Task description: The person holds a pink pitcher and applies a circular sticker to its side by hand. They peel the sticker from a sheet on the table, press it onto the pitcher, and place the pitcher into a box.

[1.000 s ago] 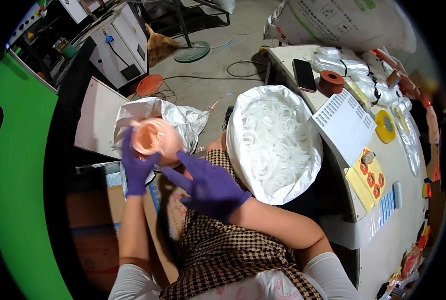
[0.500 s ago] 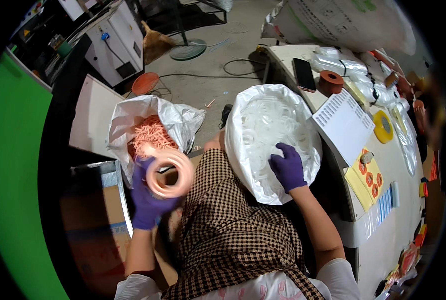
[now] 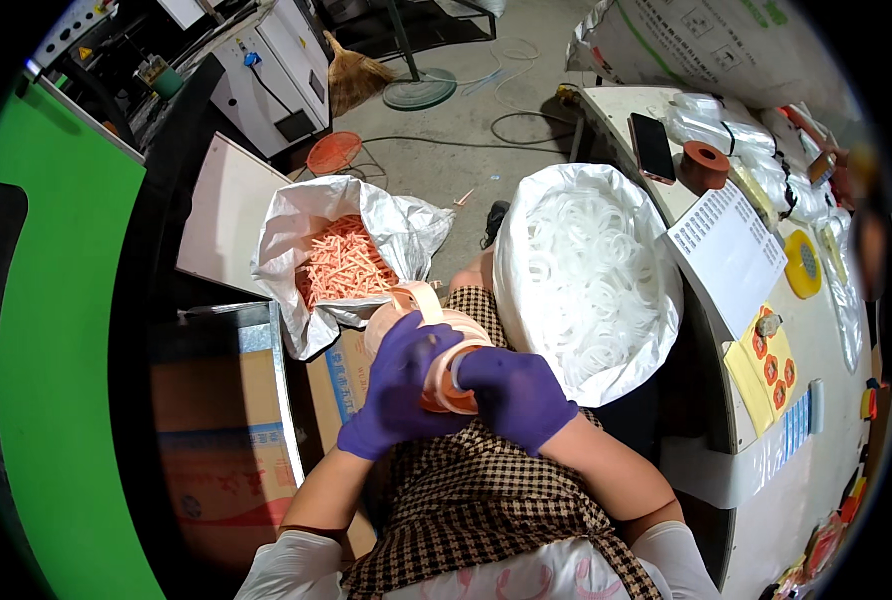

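1. At frame centre, our left grip (image 3: 396, 385) clasps the pink part (image 3: 441, 380).
2. Our right grip (image 3: 518, 398) seems to pinch a pale ring (image 3: 458, 368).
3. The part looks light, smooth, stiffish; we best hold its outside.

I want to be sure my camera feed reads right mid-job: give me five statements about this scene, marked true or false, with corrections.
1. The left purple-gloved hand holds a rounded peach plastic piece. True.
2. The right purple-gloved hand is inside a sack. False: the right purple-gloved hand is at the peach piece.
3. The right-hand sack holds peach strips. False: that white, round-mouthed sack holds translucent white rings.
4. A dark rectangular phone lies beside a reddish-brown roll. True.
5. The stone sits on the phone. False: the small grey stone is on yellow sheets.
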A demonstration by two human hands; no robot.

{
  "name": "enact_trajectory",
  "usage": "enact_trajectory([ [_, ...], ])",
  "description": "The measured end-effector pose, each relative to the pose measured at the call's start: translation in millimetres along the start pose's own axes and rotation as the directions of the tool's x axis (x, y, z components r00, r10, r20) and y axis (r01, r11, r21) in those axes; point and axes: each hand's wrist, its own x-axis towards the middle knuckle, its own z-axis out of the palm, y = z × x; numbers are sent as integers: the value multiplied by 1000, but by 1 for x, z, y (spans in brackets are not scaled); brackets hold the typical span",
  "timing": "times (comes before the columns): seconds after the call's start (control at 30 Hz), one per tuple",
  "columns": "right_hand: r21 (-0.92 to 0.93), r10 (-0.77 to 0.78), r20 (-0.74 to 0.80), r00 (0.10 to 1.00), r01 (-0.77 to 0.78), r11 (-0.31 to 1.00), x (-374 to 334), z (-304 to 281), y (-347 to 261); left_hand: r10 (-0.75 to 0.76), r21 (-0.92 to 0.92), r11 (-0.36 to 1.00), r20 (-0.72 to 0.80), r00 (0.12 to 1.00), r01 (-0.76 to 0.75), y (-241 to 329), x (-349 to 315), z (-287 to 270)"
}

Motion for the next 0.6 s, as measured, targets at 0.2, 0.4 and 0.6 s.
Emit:
enact_trajectory([
  [0.2,-120,54,3,999,-53,991,-1,10,-5,66,28,997,-22,998,-65,3,5,7],
  [0.4,-43,179,208,962,-174,984,-21,14,15,-52,138,990,152,987,30,16,6,11],
  [0.6,351,138,76,987,-156,923,-92,-11,14,117,108,978,412,904,-176,10,4,22],
])
